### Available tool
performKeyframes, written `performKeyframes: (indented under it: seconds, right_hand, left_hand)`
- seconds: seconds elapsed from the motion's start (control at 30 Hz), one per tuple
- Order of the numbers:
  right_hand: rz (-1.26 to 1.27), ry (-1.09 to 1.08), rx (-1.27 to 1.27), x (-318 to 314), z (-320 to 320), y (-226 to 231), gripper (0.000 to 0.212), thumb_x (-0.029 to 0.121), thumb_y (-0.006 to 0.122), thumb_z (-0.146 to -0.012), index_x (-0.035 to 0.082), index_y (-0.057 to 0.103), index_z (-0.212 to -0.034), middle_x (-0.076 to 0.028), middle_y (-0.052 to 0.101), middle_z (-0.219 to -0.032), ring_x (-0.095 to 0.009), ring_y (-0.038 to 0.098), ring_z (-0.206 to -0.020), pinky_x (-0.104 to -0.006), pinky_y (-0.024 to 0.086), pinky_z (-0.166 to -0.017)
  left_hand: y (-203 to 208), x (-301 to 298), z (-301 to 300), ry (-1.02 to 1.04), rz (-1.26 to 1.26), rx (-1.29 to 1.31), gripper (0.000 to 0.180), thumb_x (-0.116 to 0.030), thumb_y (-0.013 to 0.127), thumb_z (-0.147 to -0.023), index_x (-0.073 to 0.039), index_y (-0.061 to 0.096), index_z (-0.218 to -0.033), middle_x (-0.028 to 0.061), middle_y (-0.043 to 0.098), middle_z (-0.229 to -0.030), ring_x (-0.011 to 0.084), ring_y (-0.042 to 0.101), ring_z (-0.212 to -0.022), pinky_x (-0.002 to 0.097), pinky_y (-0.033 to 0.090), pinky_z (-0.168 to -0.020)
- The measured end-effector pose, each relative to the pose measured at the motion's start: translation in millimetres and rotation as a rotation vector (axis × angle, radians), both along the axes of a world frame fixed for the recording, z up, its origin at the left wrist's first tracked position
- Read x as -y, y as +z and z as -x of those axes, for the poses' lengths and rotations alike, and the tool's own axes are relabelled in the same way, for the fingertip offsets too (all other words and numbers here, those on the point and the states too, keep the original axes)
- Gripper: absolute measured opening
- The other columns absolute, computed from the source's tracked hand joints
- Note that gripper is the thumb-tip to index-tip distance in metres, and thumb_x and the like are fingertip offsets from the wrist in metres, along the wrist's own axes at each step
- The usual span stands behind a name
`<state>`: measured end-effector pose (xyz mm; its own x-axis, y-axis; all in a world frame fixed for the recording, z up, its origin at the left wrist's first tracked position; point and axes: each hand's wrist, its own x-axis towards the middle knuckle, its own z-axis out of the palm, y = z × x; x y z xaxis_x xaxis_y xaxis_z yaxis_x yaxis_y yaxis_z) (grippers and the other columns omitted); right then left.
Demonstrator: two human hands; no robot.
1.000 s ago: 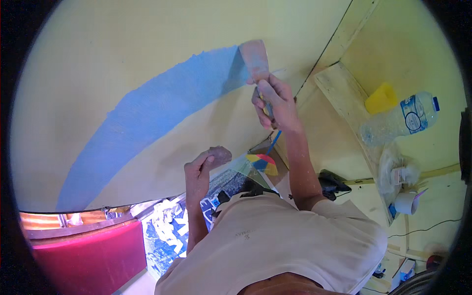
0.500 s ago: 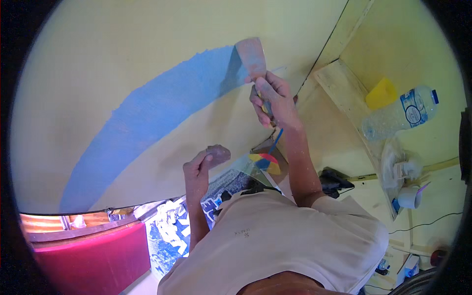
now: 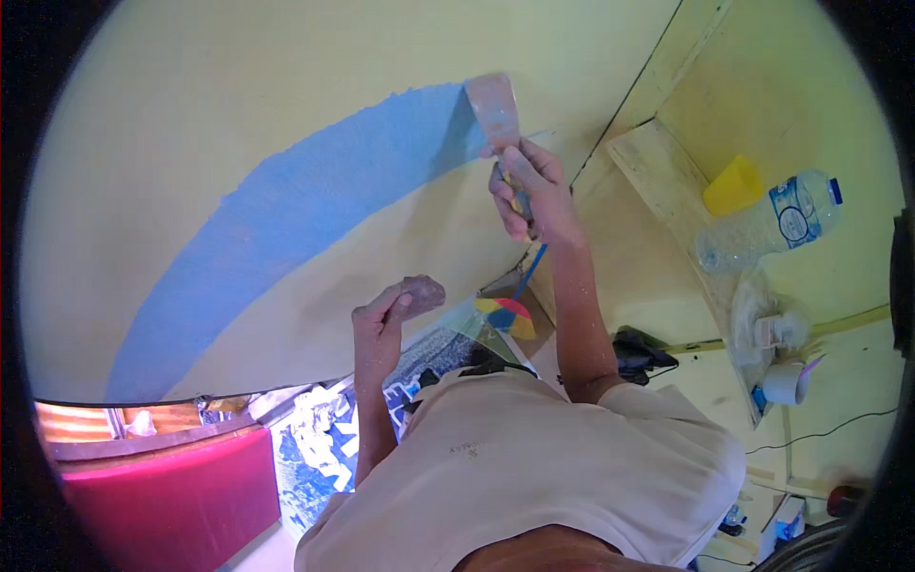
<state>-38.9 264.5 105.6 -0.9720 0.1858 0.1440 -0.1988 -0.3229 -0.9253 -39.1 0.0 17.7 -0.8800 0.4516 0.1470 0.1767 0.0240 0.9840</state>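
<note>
My right hand (image 3: 541,195) grips a putty knife (image 3: 494,110) by its handle. Its wide, dusty blade points up at the right end of a curved blue stripe (image 3: 286,205) on the pale wall panel (image 3: 210,86). Whether the blade touches the surface is hard to tell; a shadow falls on the stripe beside it. Lower and to the left, my left hand (image 3: 378,319) pinches a flat, dusty brownish-grey piece (image 3: 419,296), whose kind I cannot make out. This piece is held below the stripe, in front of the panel.
To the right a wooden ledge (image 3: 658,176) carries a yellow cup (image 3: 734,186), a clear plastic bottle (image 3: 767,224) and a white cup (image 3: 783,384). A blue-handled brush-like thing with coloured sections (image 3: 510,316) stands beyond my hands. A red panel (image 3: 176,491) is at lower left.
The view has shifted slightly. Both hands keep their holds, and the putty knife's blade stays by the stripe's right end, with little visible movement.
</note>
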Motion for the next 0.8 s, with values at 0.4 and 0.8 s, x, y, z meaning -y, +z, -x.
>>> performKeyframes:
  seconds: [0.4,0.8]
  right_hand:
    - [0.03,-0.008,-0.034,7.0,3.0,-0.1,0.028,0.028,0.049,-0.102,0.002,0.054,-0.112,-0.002,0.045,-0.064,-0.01,0.042,-0.034,-0.0258,0.037,-0.031]
    - [0.053,0.003,-0.015,21.9,-2.9,-5.0,0.029,0.028,0.048,-0.103,0.001,0.053,-0.112,-0.002,0.045,-0.064,-0.011,0.042,-0.034,-0.0269,0.037,-0.031]
  left_hand:
    - [-17.6,18.5,-5.2,0.051,0.112,-0.057,0.02,-0.002,0.054,-0.096,0.004,0.067,-0.11,0.0105,0.074,-0.098,0.0147,0.068,-0.093,0.0282,0.051,-0.088]
    - [0.4,29.1,-19.8,0.052,0.028,-0.059,0.019,-0.005,0.057,-0.096,0.002,0.068,-0.11,0.0112,0.074,-0.097,0.0142,0.068,-0.089,0.0275,0.05,-0.086]
